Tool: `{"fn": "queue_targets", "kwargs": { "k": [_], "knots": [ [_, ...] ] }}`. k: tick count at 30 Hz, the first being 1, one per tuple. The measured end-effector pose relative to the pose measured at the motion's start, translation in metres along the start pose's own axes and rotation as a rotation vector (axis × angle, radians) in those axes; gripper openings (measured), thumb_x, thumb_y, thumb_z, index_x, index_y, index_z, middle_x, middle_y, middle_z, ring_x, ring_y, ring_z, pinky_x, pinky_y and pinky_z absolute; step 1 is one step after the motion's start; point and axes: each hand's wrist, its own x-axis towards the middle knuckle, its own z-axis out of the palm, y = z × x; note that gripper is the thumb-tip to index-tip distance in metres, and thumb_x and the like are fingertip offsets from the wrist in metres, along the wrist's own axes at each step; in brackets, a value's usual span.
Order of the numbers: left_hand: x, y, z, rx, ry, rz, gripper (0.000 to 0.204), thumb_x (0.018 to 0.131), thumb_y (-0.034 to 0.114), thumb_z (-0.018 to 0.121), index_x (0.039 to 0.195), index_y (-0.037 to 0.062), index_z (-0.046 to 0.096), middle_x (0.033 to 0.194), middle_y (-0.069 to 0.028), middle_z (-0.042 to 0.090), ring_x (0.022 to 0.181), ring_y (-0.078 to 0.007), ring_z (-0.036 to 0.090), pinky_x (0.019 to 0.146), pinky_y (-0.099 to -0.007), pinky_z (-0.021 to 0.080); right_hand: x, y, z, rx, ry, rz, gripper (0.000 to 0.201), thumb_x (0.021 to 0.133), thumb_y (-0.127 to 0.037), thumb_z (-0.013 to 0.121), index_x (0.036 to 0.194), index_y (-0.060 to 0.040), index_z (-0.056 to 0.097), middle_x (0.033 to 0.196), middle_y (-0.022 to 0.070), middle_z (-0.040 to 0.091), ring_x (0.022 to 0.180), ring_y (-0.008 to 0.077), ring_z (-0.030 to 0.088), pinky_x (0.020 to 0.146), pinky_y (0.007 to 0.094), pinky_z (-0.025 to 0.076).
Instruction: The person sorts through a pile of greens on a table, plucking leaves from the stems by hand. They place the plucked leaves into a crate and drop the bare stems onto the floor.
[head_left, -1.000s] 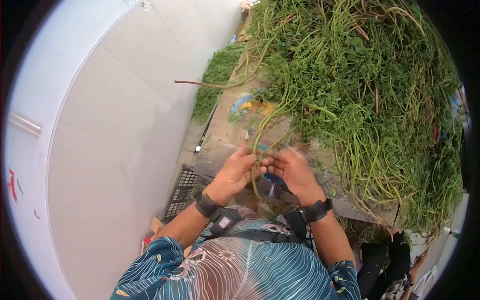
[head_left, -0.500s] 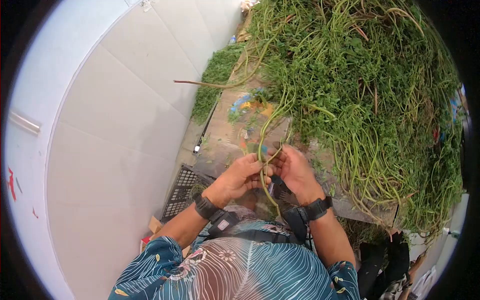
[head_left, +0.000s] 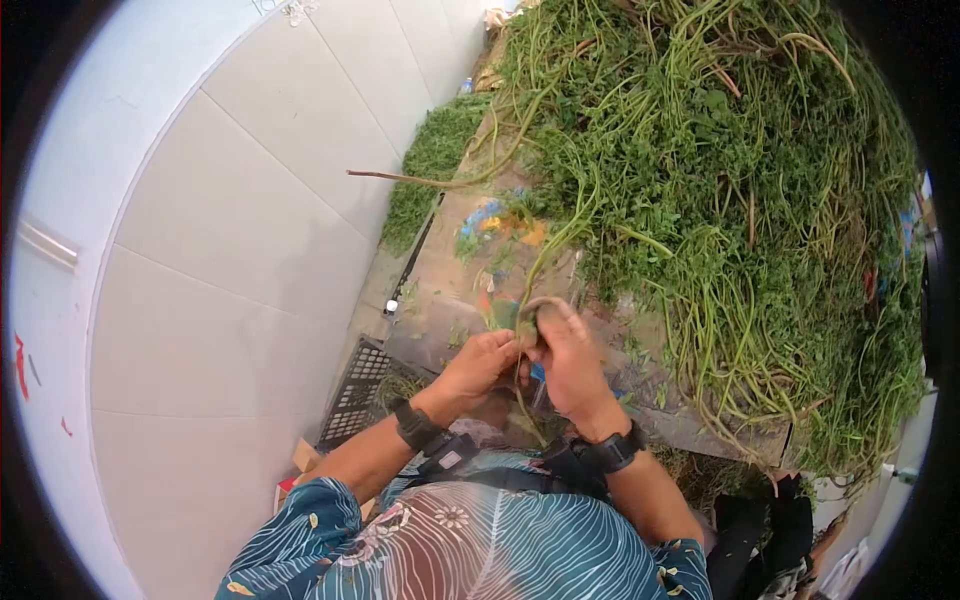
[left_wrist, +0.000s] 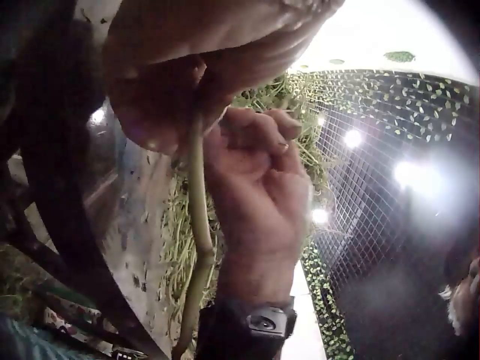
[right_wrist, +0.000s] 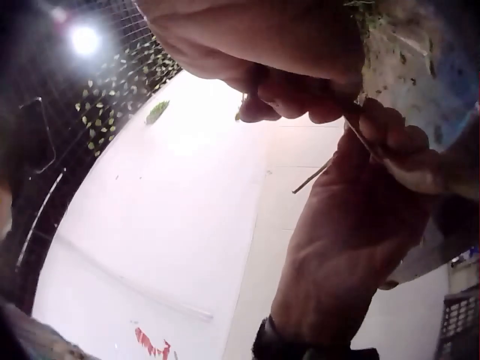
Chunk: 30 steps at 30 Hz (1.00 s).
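Between both hands runs a long green plant stem (head_left: 541, 265), which comes from the pile of leafy greens (head_left: 690, 170) and trails down toward the shirt. My left hand (head_left: 474, 370) pinches it between thumb and fingers. In the left wrist view the lower stem (left_wrist: 196, 202) hangs out of that grip, bent partway down. Close against the left fingertips, my right hand (head_left: 574, 370) is blurred in the head view, its fingers curled at the stem. A thin strand (right_wrist: 361, 138) spans from the right fingers to the left hand in the right wrist view.
The pile covers the right of a worn table (head_left: 450, 270) with paint smudges and leaf scraps. More greens (head_left: 430, 165) lie beside its left edge. A black plastic crate (head_left: 355, 390) stands low on the left by the white wall (head_left: 230, 300). One brown-tipped stem (head_left: 400, 178) juts past the table edge.
My right hand has moved left and closed in on the stem near the left fingers. The left hand has dropped slightly lower, still holding the stem.
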Motion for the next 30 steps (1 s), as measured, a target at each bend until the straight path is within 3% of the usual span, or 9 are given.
{"fn": "queue_targets", "kwargs": {
  "k": [1,4,7,10,14,17,23,26,30],
  "knots": [
    [0.001,-0.001,-0.001,0.069,-0.001,0.024,0.024,0.092,0.026,0.048,0.086,0.0038,0.055,0.071,-0.0021,0.057,0.063,-0.01,0.054,0.057,-0.023,0.044,0.002,0.005,0.002,-0.055,-0.001,-0.018,0.02,0.092,-0.023,0.049,0.098,-0.0057,0.056,0.063,-0.0041,0.046,0.054,0.0036,0.041,0.045,0.0183,0.032],
    [0.0,-0.009,0.0,0.113,-0.115,0.099,0.028,0.094,0.028,0.044,0.083,0.0048,0.055,0.069,0.0001,0.053,0.065,-0.0083,0.049,0.059,-0.0215,0.04,0.009,0.005,-0.006,-0.167,0.029,-0.026,0.017,0.092,-0.021,0.048,0.095,-0.0068,0.057,0.062,-0.0062,0.044,0.053,0.0027,0.038,0.045,0.018,0.029],
    [-0.008,0.007,0.009,0.232,-0.191,0.092,0.03,0.095,0.029,0.043,0.08,0.0058,0.052,0.069,0.0022,0.047,0.064,-0.0075,0.042,0.059,-0.0212,0.035,0.024,-0.007,-0.017,-0.103,0.201,-0.035,0.016,0.091,-0.02,0.048,0.092,-0.0071,0.057,0.061,-0.0073,0.042,0.052,0.0015,0.034,0.045,0.0175,0.026],
    [-0.012,0.012,0.003,0.328,-0.175,0.092,0.03,0.095,0.03,0.043,0.078,0.0064,0.049,0.068,0.0031,0.043,0.062,-0.0071,0.037,0.058,-0.0213,0.032,0.031,-0.027,-0.037,-0.24,0.267,-0.229,0.016,0.09,-0.02,0.049,0.091,-0.0068,0.057,0.061,-0.0071,0.044,0.051,0.0011,0.035,0.045,0.0172,0.027],
    [-0.013,0.02,-0.003,0.112,-0.156,0.069,0.026,0.095,0.026,0.041,0.081,0.0057,0.049,0.064,0.004,0.045,0.058,-0.0053,0.038,0.053,-0.0202,0.032,0.014,-0.035,-0.035,-0.469,0.218,0.023,0.017,0.09,-0.022,0.05,0.092,-0.0065,0.057,0.071,-0.0029,0.053,0.058,0.0035,0.044,0.046,0.0178,0.031],
    [-0.009,0.02,0.002,0.115,-0.209,-0.009,0.028,0.095,0.03,0.043,0.084,0.0059,0.049,0.069,0.0038,0.04,0.061,-0.0054,0.035,0.054,-0.021,0.03,0.019,-0.022,-0.039,-0.149,0.106,0.192,0.017,0.09,-0.021,0.05,0.095,-0.0057,0.057,0.081,0.001,0.058,0.063,0.0065,0.049,0.048,0.0198,0.035],
    [-0.015,0.027,0.016,-0.091,-0.225,-0.06,0.027,0.093,0.032,0.047,0.09,0.0051,0.051,0.071,0.0026,0.042,0.063,-0.007,0.043,0.059,-0.0228,0.042,0.028,-0.018,-0.025,0.066,0.073,0.065,0.017,0.092,-0.02,0.048,0.1,-0.0051,0.052,0.088,0.0072,0.061,0.074,0.014,0.057,0.053,0.0234,0.041],
    [-0.015,0.02,0.015,-0.185,-0.25,-0.037,0.022,0.094,0.027,0.046,0.089,0.0054,0.051,0.069,0.0012,0.046,0.06,-0.0093,0.044,0.057,-0.023,0.04,0.032,-0.022,-0.026,0.069,0.147,-0.005,0.023,0.094,-0.023,0.044,0.106,-0.0042,0.049,0.087,0.0069,0.06,0.075,0.0142,0.057,0.06,0.026,0.046],
    [-0.017,0.022,0.011,-0.231,-0.254,-0.03,0.025,0.094,0.029,0.046,0.091,0.0046,0.05,0.07,0.001,0.047,0.064,-0.0106,0.048,0.064,-0.0258,0.045,0.025,-0.012,-0.019,0.23,0.066,0.022,0.023,0.094,-0.022,0.042,0.105,-0.0028,0.048,0.088,0.0084,0.059,0.077,0.0176,0.059,0.069,0.0307,0.05]
  ]
}}
